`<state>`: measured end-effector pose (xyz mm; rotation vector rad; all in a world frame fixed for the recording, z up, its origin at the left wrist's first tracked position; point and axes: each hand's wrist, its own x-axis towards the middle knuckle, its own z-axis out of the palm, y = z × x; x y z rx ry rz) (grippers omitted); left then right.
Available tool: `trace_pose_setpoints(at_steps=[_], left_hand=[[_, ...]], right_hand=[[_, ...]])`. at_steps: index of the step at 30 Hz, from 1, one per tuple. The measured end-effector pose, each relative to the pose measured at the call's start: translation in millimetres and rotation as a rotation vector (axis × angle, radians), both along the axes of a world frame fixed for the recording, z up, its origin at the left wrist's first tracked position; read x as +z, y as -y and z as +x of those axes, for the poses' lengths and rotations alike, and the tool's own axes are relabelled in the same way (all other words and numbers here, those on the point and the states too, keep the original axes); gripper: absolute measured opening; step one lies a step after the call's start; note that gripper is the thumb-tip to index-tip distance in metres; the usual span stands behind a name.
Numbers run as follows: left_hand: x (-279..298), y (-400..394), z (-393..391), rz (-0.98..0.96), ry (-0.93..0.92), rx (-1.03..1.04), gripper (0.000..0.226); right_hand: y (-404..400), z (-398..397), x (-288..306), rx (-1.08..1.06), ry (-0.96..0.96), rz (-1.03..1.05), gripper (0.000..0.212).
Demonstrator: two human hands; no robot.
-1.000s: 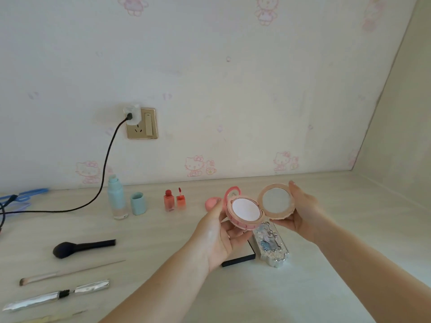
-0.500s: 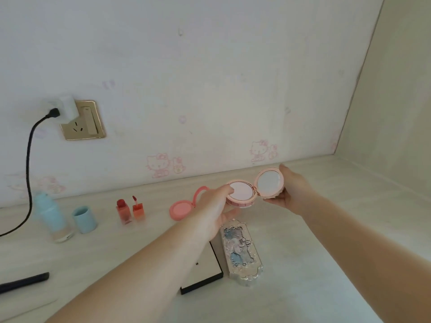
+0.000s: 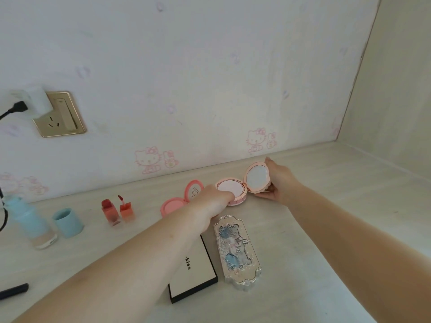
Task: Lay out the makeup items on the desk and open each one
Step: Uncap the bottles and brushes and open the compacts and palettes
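your left hand [image 3: 213, 201] grips the base of the open pink powder compact [image 3: 242, 185] while your right hand [image 3: 278, 183] holds its raised mirror lid from behind, the compact's base resting low on the desk [image 3: 326, 229] near the wall. just left of it sits an open coral blush compact [image 3: 179, 201]. nearer you lie a closed ornate silver palette [image 3: 238, 250] and, beside it, a white-topped black case [image 3: 198, 276], partly under your left forearm.

both hands [image 3: 278, 184] on open compact [image 3: 242, 186]
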<state>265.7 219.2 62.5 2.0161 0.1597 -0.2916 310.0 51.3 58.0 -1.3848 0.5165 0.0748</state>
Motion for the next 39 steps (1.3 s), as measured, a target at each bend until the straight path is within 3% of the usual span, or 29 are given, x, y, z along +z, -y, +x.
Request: trace_pose_setpoints(at_steps=[13,19,26,29,34,39], left_hand=[[5,-1,-9,0.074,-0.052,-0.012,0.038],[13,-10,-12,-0.012,-0.026,0.018,0.022],[25,-60,-41,-0.125,0.052,-0.013,0.003],[19,-85,-59,-0.049,0.111,-0.016,0.018],[3,-108,-89,0.154,0.259,-0.099,0.026],[-16,-120,-115,0.285,0.287,-0.123,0.052]], right_hand=[[2,4,-8,0.021,0.001,-0.123,0.042],[11,-7,4,0.021,0.014,-0.147,0.040],[15,-37,25,-0.023,0.155,-0.594,0.059],[1,-56,35,0.061,0.284,-0.707,0.048],[-52,-98,32,0.238,0.435,-0.925,0.047],[-99,-142,13,0.564,0.381,-1.107,0.059]])
